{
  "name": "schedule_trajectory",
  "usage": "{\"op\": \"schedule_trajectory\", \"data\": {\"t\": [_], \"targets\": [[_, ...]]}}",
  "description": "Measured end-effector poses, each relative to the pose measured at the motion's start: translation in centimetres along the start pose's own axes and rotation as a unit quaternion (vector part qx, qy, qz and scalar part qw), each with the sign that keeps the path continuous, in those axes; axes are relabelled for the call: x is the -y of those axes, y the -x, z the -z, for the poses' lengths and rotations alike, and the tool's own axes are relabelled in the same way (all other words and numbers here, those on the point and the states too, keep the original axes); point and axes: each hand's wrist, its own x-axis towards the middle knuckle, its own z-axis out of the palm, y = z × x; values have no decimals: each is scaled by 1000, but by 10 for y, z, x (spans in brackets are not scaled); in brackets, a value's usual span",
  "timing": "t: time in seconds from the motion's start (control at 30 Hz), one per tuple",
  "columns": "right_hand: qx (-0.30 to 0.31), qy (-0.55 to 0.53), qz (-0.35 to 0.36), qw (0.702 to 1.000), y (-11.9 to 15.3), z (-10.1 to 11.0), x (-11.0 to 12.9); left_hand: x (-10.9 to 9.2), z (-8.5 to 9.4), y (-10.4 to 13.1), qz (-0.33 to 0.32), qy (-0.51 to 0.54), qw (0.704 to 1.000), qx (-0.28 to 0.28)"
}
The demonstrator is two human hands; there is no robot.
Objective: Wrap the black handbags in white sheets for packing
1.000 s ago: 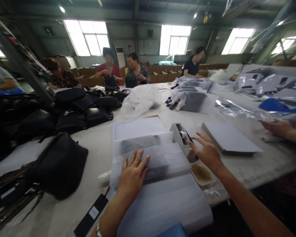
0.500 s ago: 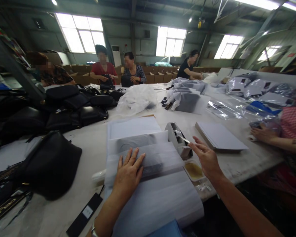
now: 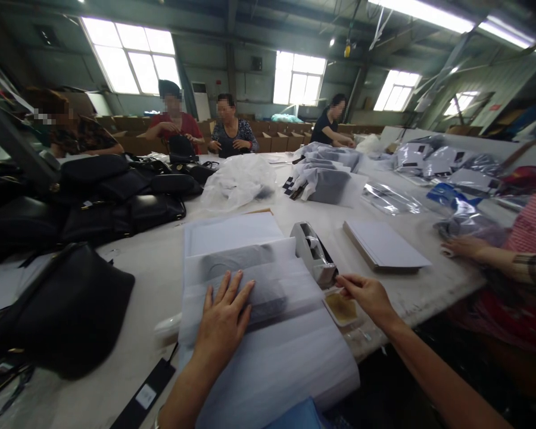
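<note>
My left hand [image 3: 226,316] lies flat with its fingers spread on white tissue paper [image 3: 304,280], which is folded over a dark item [image 3: 268,298] showing faintly through it. At the front end of the tape dispenser [image 3: 315,256], my right hand [image 3: 368,298] is closed in a pinch on a strip of clear tape, which is hard to see between the fingertips. Below that hand is a small shallow tray [image 3: 340,307] with a yellowish-brown inside. A black tag [image 3: 145,387] with a white label sits left of my left forearm.
Black bags [image 3: 129,208] are heaped on the left, with a larger black bag [image 3: 71,310] nearer me. A stack of white sheets [image 3: 384,244] lies right of the dispenser. Tissue-wrapped items [image 3: 326,173] are farther back. A co-worker's hand [image 3: 467,245] is at the right.
My right hand has moved down from above the dispenser to its front end, bringing the tape strip along. My left hand stays on the tissue paper. The camera view has shifted slightly.
</note>
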Motion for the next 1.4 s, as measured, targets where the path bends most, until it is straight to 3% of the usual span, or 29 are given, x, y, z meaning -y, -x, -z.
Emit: {"op": "schedule_trajectory", "data": {"t": [0.17,0.33,0.43,0.57,0.8,0.9,1.03,1.17,1.3,1.4], "targets": [[-1,224,114,968,-7,25,-3,-1,0,-1,6,7,1000,-4],[17,393,349,850,-1,54,8,-1,1,-1,1,20,1000,-10],[70,391,417,818,-2,55,34,0,0,-1,0,17,1000,-8],[154,369,454,797,-13,25,71,-1,0,-1,5,10,1000,-8],[238,356,538,726,-56,-70,108,-1,1,0,9,8,1000,0],[272,372,542,703,-76,-100,117,0,2,0,7,2,1000,-1],[310,396,520,691,-90,-117,126,3,-1,1,-6,-5,1000,-6],[299,438,503,683,-91,-122,132,6,-5,1,-13,-8,1000,-10],[198,510,430,718,-96,-123,132,7,-6,2,-9,-4,1000,-6],[110,521,382,755,-100,-110,126,5,-4,1,-10,0,1000,-1]]}}
